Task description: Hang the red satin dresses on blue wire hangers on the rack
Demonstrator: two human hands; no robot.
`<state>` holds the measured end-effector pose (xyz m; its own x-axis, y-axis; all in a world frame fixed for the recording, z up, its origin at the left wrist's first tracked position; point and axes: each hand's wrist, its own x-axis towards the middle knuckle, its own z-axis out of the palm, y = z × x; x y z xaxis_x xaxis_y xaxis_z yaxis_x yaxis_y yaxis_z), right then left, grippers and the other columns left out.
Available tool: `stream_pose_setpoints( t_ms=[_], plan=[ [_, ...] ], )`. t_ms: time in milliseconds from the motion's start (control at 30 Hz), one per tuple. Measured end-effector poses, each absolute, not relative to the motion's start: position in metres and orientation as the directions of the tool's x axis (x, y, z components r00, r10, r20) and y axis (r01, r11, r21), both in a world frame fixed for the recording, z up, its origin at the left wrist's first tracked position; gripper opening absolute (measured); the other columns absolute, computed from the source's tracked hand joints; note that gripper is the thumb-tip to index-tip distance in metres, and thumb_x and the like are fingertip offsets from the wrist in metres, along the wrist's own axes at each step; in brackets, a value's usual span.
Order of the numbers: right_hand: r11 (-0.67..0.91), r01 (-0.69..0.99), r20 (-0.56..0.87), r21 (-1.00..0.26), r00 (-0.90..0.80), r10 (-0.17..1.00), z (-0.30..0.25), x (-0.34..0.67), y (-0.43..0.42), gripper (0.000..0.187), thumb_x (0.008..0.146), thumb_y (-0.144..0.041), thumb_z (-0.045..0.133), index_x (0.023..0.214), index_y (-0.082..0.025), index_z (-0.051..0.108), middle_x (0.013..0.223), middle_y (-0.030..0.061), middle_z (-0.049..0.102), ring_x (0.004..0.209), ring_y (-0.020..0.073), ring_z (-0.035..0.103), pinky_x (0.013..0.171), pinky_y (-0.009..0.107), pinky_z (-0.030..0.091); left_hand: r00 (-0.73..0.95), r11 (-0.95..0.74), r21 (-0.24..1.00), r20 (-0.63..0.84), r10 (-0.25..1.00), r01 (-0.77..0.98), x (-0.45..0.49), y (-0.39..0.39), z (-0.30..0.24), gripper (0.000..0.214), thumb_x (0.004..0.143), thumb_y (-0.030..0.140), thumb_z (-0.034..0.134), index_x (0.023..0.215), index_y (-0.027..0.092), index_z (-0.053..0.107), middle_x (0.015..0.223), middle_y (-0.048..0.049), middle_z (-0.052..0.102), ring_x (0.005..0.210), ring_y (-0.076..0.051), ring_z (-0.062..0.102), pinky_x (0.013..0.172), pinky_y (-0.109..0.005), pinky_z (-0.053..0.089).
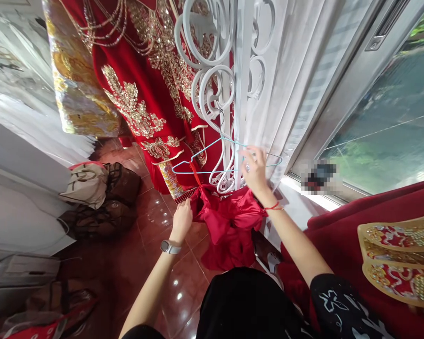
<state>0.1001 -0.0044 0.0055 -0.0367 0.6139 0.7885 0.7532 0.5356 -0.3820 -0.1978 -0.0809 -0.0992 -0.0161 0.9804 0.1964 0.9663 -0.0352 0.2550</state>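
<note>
A light blue wire hanger (205, 157) hangs on a white scrolled metal stand (221, 94). My right hand (255, 170) is closed on the hanger's right arm, a red string around its wrist. My left hand (183, 217), with a grey watch on the wrist, grips the left edge of a plain red satin garment (229, 226) that droops below the hanger toward the floor. Behind the stand hangs a red gown with gold embroidery and beads (144, 94).
White curtain (289, 84) and a sliding window (381, 122) stand at the right. A red cloth with a gold embroidered piece (399, 263) lies at lower right. Bags (95, 193) sit on the glossy red tile floor (176, 292) at left, by white furniture (17, 212).
</note>
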Motion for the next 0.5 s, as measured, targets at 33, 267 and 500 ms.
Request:
stream_pose_setpoints(
  t_ms=[33,267,500],
  plan=[
    [0.556,0.743,0.786,-0.372,-0.067,0.615,0.001,0.079,-0.011,0.044,0.096,-0.013,0.044,0.127,-0.027,0.071,0.127,0.0124,0.063,0.131,0.0336,0.050,0.115,0.056,0.039,-0.014,-0.042,0.263,0.206,0.978,0.964,-0.201,-0.078,-0.097,0.039,0.084,0.007,0.045,0.118,0.013,0.065,0.088,-0.0139,0.072,0.091,-0.029,0.071,0.084,-0.039,0.057],
    [0.517,0.644,0.476,-0.565,-0.258,0.841,-0.017,-0.041,0.002,0.048,0.101,-0.025,0.053,0.148,-0.024,0.054,0.121,0.0098,0.073,0.115,0.0289,0.063,0.119,0.056,0.029,-0.205,-0.071,0.788,0.244,0.948,0.611,-0.218,-0.061,-0.068,0.050,0.078,0.022,0.060,0.128,0.016,0.061,0.072,-0.0026,0.069,0.068,-0.021,0.065,0.075,-0.038,0.056],
    [0.435,0.581,0.414,-0.688,-0.179,0.893,-0.027,-0.038,0.008,0.022,0.104,-0.032,0.054,0.111,-0.029,0.074,0.108,0.0046,0.079,0.103,0.0252,0.069,0.111,0.047,0.026,-0.417,-0.196,0.980,0.162,0.894,-0.041,-0.234,-0.054,-0.056,0.075,0.079,0.036,0.067,0.148,0.029,0.037,0.099,-0.0036,0.074,0.080,-0.014,0.072,0.081,-0.032,0.059]
  ],
)
